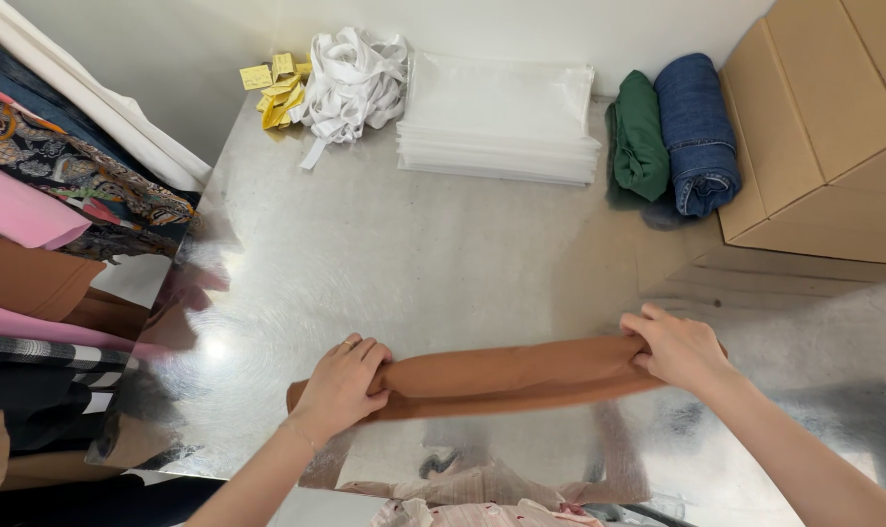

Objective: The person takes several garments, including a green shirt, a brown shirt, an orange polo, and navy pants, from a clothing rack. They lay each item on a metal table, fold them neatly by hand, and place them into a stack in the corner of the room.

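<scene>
Rust-brown cloth, rolled into a long tube [506,376], lies across the near edge of a shiny metal worktop [414,263], the left hand [341,385] clenched over one end and the right hand [679,349] gripping the other. Behind sit a stack of clear bags [500,122], white straps [350,78] and folded green and denim garments [672,132].

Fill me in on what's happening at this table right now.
A person has both hands on a rolled brown cloth lying across a shiny metal table. The left hand grips one end and the right hand the other, fingers curled over the roll. Farther back lie a stack of clear bags, a heap of white straps, and rolled green and blue cloths beside cardboard boxes.
</scene>
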